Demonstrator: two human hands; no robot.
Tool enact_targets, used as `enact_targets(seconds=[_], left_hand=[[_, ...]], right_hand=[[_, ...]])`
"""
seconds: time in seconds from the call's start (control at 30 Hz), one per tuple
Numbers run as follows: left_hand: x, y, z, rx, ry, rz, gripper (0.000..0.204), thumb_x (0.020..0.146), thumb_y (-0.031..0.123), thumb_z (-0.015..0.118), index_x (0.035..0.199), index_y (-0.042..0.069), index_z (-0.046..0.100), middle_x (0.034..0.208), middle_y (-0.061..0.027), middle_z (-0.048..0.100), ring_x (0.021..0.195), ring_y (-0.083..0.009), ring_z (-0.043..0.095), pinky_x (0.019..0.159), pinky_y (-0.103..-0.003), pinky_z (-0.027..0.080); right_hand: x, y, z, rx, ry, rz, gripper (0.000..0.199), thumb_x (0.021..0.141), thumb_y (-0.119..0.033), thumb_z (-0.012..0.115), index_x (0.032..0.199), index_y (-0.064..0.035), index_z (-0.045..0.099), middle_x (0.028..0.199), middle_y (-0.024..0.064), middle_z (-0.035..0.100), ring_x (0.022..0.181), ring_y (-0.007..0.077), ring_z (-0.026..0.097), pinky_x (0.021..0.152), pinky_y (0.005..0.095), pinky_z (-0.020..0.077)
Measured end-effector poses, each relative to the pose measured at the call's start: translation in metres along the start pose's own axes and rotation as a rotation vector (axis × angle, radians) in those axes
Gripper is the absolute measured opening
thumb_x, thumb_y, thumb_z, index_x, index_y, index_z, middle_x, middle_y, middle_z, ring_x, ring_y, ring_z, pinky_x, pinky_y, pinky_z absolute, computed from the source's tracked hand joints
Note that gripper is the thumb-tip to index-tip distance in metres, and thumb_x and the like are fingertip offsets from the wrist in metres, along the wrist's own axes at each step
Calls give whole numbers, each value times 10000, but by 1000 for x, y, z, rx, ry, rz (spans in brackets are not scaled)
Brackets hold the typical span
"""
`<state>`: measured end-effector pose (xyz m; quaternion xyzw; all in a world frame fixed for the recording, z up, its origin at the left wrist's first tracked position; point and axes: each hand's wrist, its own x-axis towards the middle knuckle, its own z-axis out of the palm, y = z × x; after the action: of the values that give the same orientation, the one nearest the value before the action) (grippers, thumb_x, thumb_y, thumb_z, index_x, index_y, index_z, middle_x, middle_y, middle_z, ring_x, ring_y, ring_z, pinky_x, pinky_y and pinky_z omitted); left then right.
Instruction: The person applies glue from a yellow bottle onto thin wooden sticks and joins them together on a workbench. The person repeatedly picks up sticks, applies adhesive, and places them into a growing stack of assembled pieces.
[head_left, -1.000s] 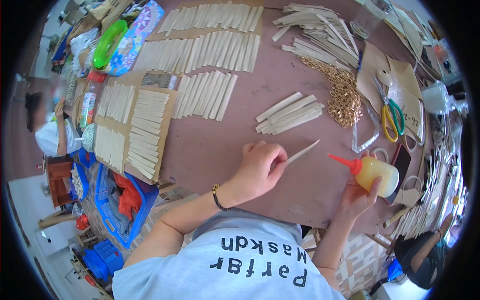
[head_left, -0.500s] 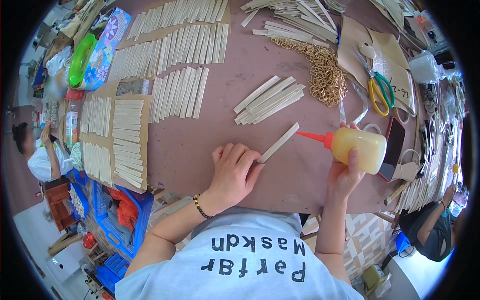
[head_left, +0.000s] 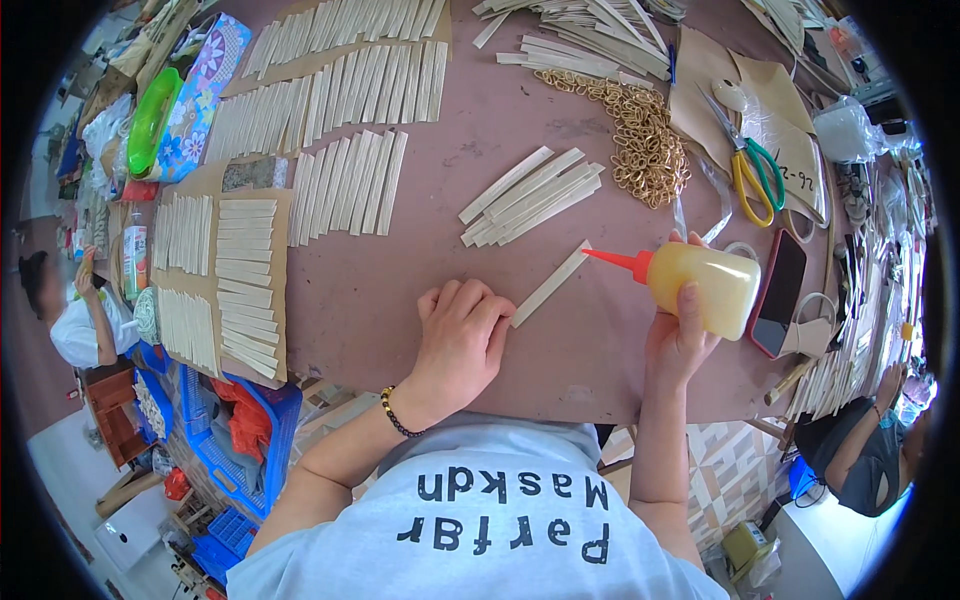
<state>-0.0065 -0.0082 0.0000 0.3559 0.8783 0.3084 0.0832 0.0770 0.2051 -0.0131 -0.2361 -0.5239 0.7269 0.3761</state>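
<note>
My left hand (head_left: pixel 458 345) rests on the brown table with its fingers curled. Its thumb and forefinger pinch the near end of a pale flat strip (head_left: pixel 552 284) lying slantwise. My right hand (head_left: pixel 678 340) grips a squeeze bottle (head_left: pixel 704 292) of cloudy yellow liquid, tilted on its side. Its red pointed nozzle (head_left: pixel 617 262) reaches left, with the tip at or just over the strip's far end; whether it touches I cannot tell. Beyond lies a small heap of like strips (head_left: pixel 533 200).
Rows of strips (head_left: pixel 345 185) fill the left side, some on brown card. A gold chain pile (head_left: pixel 648 150), scissors (head_left: pixel 752 180) with yellow and green handles, and a phone (head_left: pixel 780 292) lie right. A blue basket (head_left: pixel 225 440) stands lower left. Other people sit at both sides.
The bottle has shifted slightly left, and its nozzle tip now meets the strip's far end in the picture. The whole view has moved a little; my left hand keeps its pinch.
</note>
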Motion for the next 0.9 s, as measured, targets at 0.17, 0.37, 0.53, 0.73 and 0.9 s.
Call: enact_targets(seconds=[0.17, 0.37, 0.53, 0.73, 0.9], left_hand=[[1, 0, -2, -5, -12, 2, 135, 754, 35, 671, 857, 112, 629, 823, -9, 529, 837, -210, 500, 803, -372, 315], [0, 0, -2, -20, -17, -9, 133, 755, 40, 673, 860, 110, 631, 828, -7, 528, 835, -204, 500, 813, -371, 316], [0, 0, -2, -18, -22, -32, 125, 761, 43, 665, 861, 109, 629, 837, -9, 524, 842, -204, 502, 826, -371, 310], [-1, -1, -2, -42, -36, -31, 123, 779, 47, 646, 883, 110, 627, 859, -14, 522, 859, -210, 504, 830, -379, 308], [-2, -5, -3, -35, -48, -26, 110, 796, 42, 626, 886, 105, 626, 858, -16, 523, 870, -208, 506, 836, -380, 308]], right_hand=[[-3, -2, 2, 4, 1, -31, 545, 877, -179, 635, 1321, -4, 371, 1296, 196, 485, 1215, 378, 488, 993, 471, 444], [-12, 0, -2, -16, -75, 7, 551, 866, -185, 645, 1320, -21, 379, 1293, 203, 485, 1207, 388, 493, 1010, 476, 418], [-31, 2, 5, 14, -163, 39, 587, 844, -198, 664, 1327, -43, 366, 1287, 200, 489, 1208, 407, 484, 1010, 500, 404], [-50, -1, 9, 30, -211, 94, 651, 795, -204, 715, 1326, -72, 362, 1261, 180, 509, 1190, 413, 497, 1003, 515, 401], [-56, 2, 6, 50, -289, 123, 704, 764, -213, 768, 1309, -121, 332, 1266, 157, 495, 1195, 372, 495, 1004, 519, 389]])
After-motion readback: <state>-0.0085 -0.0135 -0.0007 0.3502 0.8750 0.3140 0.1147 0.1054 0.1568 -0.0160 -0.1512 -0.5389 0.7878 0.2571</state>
